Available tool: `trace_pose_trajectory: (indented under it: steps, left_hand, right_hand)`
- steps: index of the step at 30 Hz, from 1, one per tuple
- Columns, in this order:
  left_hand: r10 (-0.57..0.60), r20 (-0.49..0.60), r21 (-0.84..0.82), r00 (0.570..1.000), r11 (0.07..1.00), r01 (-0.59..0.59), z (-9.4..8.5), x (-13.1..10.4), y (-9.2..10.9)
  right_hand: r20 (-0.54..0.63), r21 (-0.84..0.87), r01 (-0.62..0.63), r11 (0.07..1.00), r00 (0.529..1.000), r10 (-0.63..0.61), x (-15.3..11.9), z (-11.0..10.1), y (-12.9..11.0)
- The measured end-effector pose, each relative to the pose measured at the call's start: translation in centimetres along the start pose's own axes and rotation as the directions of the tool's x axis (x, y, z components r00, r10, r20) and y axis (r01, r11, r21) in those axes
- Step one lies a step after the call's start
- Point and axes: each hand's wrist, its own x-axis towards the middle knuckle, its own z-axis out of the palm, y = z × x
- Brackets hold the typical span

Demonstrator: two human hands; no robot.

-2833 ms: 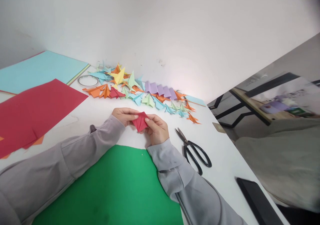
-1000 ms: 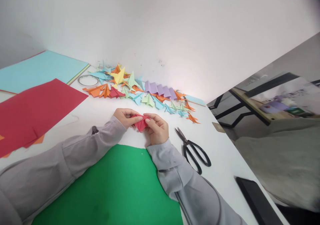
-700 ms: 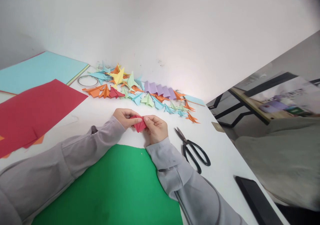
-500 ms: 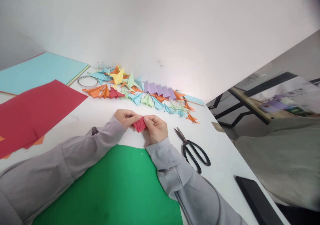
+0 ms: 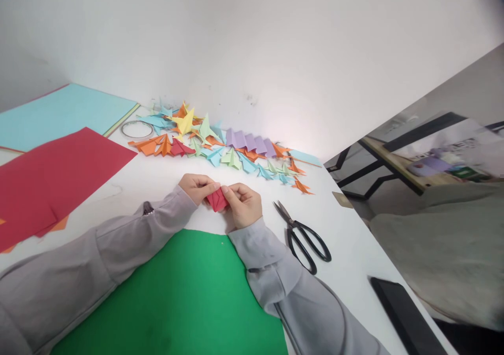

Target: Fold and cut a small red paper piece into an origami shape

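A small folded piece of red paper (image 5: pixel 217 201) is held over the white table, with crease lines on its front. My left hand (image 5: pixel 198 188) pinches its left side between thumb and fingers. At its right edge my right hand (image 5: pixel 244 205) grips it, thumb on the front face. The fingers behind the paper are hidden. Just below the hands lies a green sheet (image 5: pixel 169 292), partly covered by both sleeves. Black-handled scissors (image 5: pixel 303 237) rest to the right of my right hand, blades slightly apart.
Several folded paper shapes (image 5: pixel 185 121) in many colours line the wall, with a purple pleated strip (image 5: pixel 250 142) among them. A tape roll (image 5: pixel 136 129), a red sheet (image 5: pixel 71 171) and light blue sheets (image 5: pixel 66 114) lie left. A black phone-like object (image 5: pixel 405 315) sits by the right edge.
The red paper has shifted very slightly left and turned a little, and my right thumb has moved along its top edge. Both hands keep their hold.
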Motion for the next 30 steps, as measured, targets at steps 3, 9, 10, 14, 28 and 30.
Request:
trace_pose_trajectory:
  steps: [3,9,10,14,28,30]
  left_hand:
    - [-0.041,0.013,-0.016,0.999,0.999,0.041,-0.2,0.1,-0.1]
    - [-0.017,0.009,-0.033,1.000,0.999,0.017,-0.3,0.1,-0.2]
    - [-0.013,0.020,-0.030,1.000,0.999,0.013,-0.3,0.1,-0.2]
    - [-0.003,0.058,-0.005,0.998,1.000,0.003,-0.3,0.0,-0.1]
    - [-0.034,0.070,-0.001,0.997,0.999,0.034,0.3,-0.3,0.6]
    - [-0.066,0.049,-0.035,0.997,0.997,0.067,0.2,-0.3,0.8]
  right_hand:
    - [-0.009,-0.053,0.063,0.997,0.998,-0.063,-0.2,0.0,0.0]
    - [0.035,-0.067,0.105,0.992,0.994,-0.103,-0.5,-0.1,0.0]
    - [0.036,-0.073,0.111,0.991,0.993,-0.109,-0.5,-0.2,0.0]
    - [0.040,-0.080,0.127,0.989,0.991,-0.124,-0.5,-0.3,0.1]
    - [0.137,-0.165,-0.012,0.986,0.990,0.035,-0.8,0.0,-0.8]
    - [0.141,-0.185,0.007,0.983,0.990,0.019,-0.9,-0.1,-0.9]
